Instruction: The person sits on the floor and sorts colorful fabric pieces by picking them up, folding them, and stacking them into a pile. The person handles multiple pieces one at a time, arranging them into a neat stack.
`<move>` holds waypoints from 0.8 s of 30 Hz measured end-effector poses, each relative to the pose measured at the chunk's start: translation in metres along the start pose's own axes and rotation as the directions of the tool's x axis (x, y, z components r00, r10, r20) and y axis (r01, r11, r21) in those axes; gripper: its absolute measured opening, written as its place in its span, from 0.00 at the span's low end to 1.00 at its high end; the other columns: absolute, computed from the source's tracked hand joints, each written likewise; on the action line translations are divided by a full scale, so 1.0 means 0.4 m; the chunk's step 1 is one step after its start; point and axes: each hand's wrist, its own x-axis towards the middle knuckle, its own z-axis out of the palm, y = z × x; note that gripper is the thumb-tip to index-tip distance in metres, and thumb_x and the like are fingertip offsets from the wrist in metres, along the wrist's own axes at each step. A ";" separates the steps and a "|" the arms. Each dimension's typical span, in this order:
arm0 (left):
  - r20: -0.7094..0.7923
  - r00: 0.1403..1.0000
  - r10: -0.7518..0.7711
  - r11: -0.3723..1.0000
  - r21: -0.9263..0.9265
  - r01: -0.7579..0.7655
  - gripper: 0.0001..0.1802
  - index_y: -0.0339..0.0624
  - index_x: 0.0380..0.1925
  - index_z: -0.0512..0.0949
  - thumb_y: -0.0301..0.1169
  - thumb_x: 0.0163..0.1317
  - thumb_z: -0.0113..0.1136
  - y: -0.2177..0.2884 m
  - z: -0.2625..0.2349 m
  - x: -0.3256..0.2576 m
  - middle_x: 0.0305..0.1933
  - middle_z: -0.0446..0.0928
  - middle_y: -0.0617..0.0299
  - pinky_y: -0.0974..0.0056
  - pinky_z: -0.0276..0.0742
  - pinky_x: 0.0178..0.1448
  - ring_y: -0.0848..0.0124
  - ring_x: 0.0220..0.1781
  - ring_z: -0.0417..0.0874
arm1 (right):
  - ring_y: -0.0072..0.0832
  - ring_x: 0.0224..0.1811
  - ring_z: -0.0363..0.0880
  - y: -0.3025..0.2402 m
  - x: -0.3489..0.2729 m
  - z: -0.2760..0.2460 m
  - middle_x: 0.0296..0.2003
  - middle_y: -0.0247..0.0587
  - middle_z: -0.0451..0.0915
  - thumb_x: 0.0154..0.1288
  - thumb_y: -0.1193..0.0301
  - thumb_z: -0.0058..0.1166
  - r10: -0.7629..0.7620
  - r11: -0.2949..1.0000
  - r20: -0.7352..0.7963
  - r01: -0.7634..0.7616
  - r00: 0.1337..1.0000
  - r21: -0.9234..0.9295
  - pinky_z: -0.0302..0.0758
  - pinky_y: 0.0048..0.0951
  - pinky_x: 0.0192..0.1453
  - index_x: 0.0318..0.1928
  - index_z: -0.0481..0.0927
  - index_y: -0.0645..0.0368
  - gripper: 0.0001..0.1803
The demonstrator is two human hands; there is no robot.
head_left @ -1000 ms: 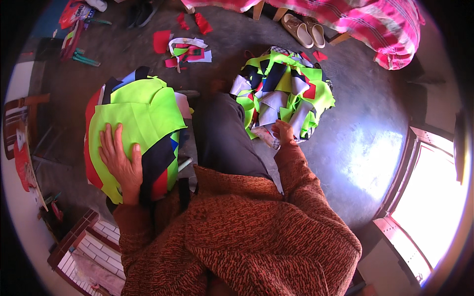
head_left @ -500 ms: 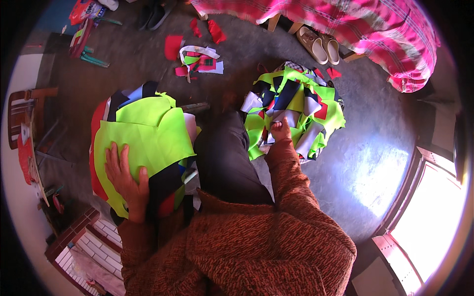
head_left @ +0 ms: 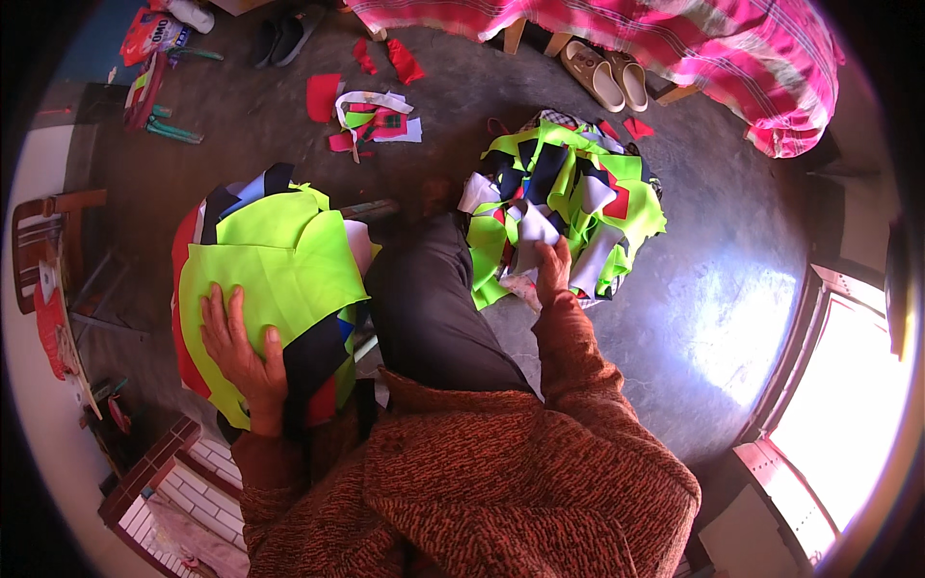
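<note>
My left hand (head_left: pixel 241 347) lies flat, fingers spread, on a stack of cut cloth pieces (head_left: pixel 275 279) whose top sheet is neon yellow-green, with navy, red and white layers showing at the edges. My right hand (head_left: pixel 553 268) reaches into a loose heap of neon green, white, black and red cloth scraps (head_left: pixel 564 197) on the floor to my right, its fingers curled on a pale scrap at the heap's near edge. My leg in dark trousers (head_left: pixel 429 308) lies between the two piles.
Red and white cloth offcuts (head_left: pixel 371 106) lie on the grey floor ahead. A pair of beige shoes (head_left: pixel 607 77) sits under a bed with a pink striped cover (head_left: pixel 674 39). A wooden chair (head_left: pixel 48 250) stands at left. Sunlit window frames (head_left: pixel 829 385) are at right.
The view has tipped so both piles sit lower in the frame. My right hand has shifted slightly within the scrap heap; my left hand stays pressed on the stack.
</note>
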 end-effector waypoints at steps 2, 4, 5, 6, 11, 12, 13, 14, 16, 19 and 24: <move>-0.003 1.000 0.002 1.000 -0.007 -0.002 0.32 0.42 0.60 0.65 0.49 0.61 0.42 -0.001 0.004 0.000 0.68 0.58 0.48 0.42 0.46 0.68 0.46 0.70 0.53 | 0.26 0.42 0.73 -0.031 -0.035 -0.004 0.39 0.35 0.76 0.56 0.72 0.51 0.146 0.970 0.025 -0.148 0.989 0.190 0.70 0.28 0.49 0.47 0.72 0.59 0.16; -0.002 1.000 0.002 1.000 -0.007 -0.002 0.32 0.42 0.60 0.65 0.49 0.61 0.41 0.000 0.001 0.005 0.68 0.58 0.48 0.42 0.46 0.68 0.47 0.70 0.53 | 0.27 0.43 0.74 -0.001 -0.030 -0.026 0.41 0.36 0.77 0.55 0.77 0.51 0.118 0.971 0.049 -0.126 0.992 0.204 0.70 0.29 0.51 0.48 0.71 0.59 0.18; -0.002 1.000 0.001 1.000 -0.007 -0.001 0.32 0.42 0.60 0.65 0.50 0.61 0.41 0.001 0.003 0.003 0.68 0.58 0.48 0.42 0.46 0.68 0.47 0.70 0.53 | 0.28 0.44 0.75 -0.001 -0.028 -0.029 0.41 0.36 0.77 0.55 0.79 0.50 0.103 0.972 0.062 -0.113 0.993 0.207 0.71 0.30 0.52 0.49 0.70 0.60 0.19; -0.003 1.000 -0.002 1.000 -0.008 0.001 0.32 0.42 0.60 0.65 0.50 0.61 0.41 0.000 0.004 0.001 0.68 0.58 0.48 0.42 0.46 0.68 0.46 0.70 0.53 | 0.28 0.48 0.73 -0.014 -0.018 -0.036 0.46 0.37 0.75 0.55 0.82 0.49 0.067 0.987 0.110 -0.082 0.992 0.138 0.69 0.29 0.54 0.52 0.68 0.59 0.22; 0.004 1.000 -0.004 1.000 0.016 0.004 0.33 0.42 0.60 0.65 0.51 0.60 0.41 -0.012 0.003 0.001 0.68 0.58 0.48 0.41 0.45 0.68 0.46 0.70 0.53 | 0.29 0.58 0.65 -0.075 0.105 -0.002 0.53 0.37 0.69 0.54 0.84 0.49 -0.160 0.987 0.053 0.161 0.986 -0.009 0.62 0.30 0.61 0.55 0.66 0.58 0.26; 0.009 1.000 -0.007 1.000 0.024 0.007 0.33 0.42 0.59 0.65 0.52 0.60 0.41 -0.014 0.006 0.001 0.68 0.58 0.48 0.41 0.45 0.68 0.46 0.70 0.53 | 0.29 0.57 0.66 -0.067 0.147 -0.002 0.53 0.37 0.69 0.54 0.84 0.50 -0.239 0.963 0.057 0.244 0.969 -0.110 0.63 0.30 0.61 0.55 0.66 0.58 0.26; 0.015 1.000 -0.012 0.999 0.033 0.011 0.33 0.41 0.59 0.65 0.52 0.60 0.41 -0.017 0.008 0.001 0.68 0.58 0.48 0.41 0.45 0.68 0.46 0.70 0.53 | 0.29 0.57 0.66 -0.061 0.188 0.000 0.52 0.37 0.69 0.54 0.83 0.50 -0.316 0.923 0.071 0.323 0.946 -0.208 0.64 0.30 0.60 0.55 0.66 0.58 0.26; 0.018 1.000 -0.017 0.999 0.029 0.016 0.33 0.42 0.59 0.66 0.53 0.60 0.41 -0.017 0.009 -0.001 0.68 0.58 0.48 0.41 0.45 0.68 0.46 0.70 0.53 | 0.28 0.57 0.66 -0.065 0.215 0.018 0.53 0.37 0.69 0.53 0.82 0.51 -0.354 0.883 0.022 0.342 0.935 -0.321 0.64 0.29 0.60 0.55 0.66 0.57 0.26; 0.024 1.000 -0.020 1.000 0.022 0.020 0.33 0.42 0.58 0.66 0.54 0.60 0.41 -0.013 0.003 0.004 0.67 0.58 0.47 0.41 0.46 0.68 0.46 0.70 0.53 | 0.37 0.60 0.66 -0.027 0.285 0.017 0.56 0.43 0.69 0.50 0.79 0.56 -0.419 0.803 -0.029 0.355 0.908 -0.478 0.64 0.32 0.62 0.61 0.62 0.54 0.35; 0.033 0.999 -0.044 0.999 0.009 0.043 0.33 0.42 0.58 0.66 0.55 0.61 0.41 -0.007 0.001 0.007 0.68 0.58 0.47 0.41 0.46 0.68 0.45 0.70 0.53 | 0.43 0.59 0.69 0.038 0.350 0.019 0.56 0.52 0.69 0.40 0.69 0.67 -0.401 0.622 -0.252 0.060 0.880 -0.781 0.67 0.36 0.60 0.67 0.53 0.56 0.52; 0.046 0.998 -0.031 1.000 0.003 0.031 0.33 0.43 0.58 0.66 0.54 0.61 0.41 -0.004 -0.008 0.024 0.68 0.58 0.47 0.41 0.45 0.68 0.45 0.70 0.53 | 0.36 0.35 0.79 0.219 0.466 -0.089 0.34 0.44 0.80 0.37 0.64 0.70 -0.090 0.698 -0.409 -0.236 0.908 -0.676 0.75 0.35 0.39 0.45 0.74 0.62 0.32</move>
